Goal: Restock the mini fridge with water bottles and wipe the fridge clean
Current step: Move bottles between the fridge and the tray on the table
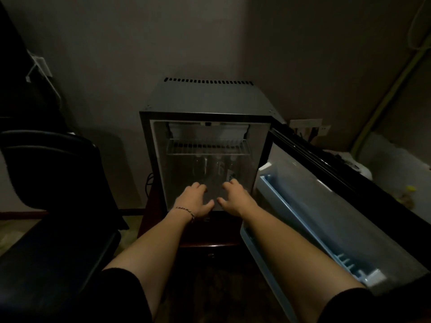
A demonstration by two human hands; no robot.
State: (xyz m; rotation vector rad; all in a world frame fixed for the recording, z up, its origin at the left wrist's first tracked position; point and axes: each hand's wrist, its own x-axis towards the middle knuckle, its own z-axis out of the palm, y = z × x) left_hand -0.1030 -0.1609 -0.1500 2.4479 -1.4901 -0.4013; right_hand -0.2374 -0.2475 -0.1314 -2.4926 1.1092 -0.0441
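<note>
Both hands, left hand (194,200) and right hand (235,198), reached empty with loosely spread fingers into the open grey metal mini fridge (207,101). Clear plastic water bottles (218,170) stood at twelve o'clock beyond them. Restocking seemed underway; next likely straightening bottles, then wiping.

Too dim inside the mini fridge (207,159) to count the water bottles (210,170) standing under the wire shelf (207,148); only faint outlines. Fingertips of both the left hand (194,199) and the right hand (235,198) lost in shadow, any grip impossible to tell. Open door (326,206) cut off at the right edge. Black chair (53,173) cropped at left.
</note>
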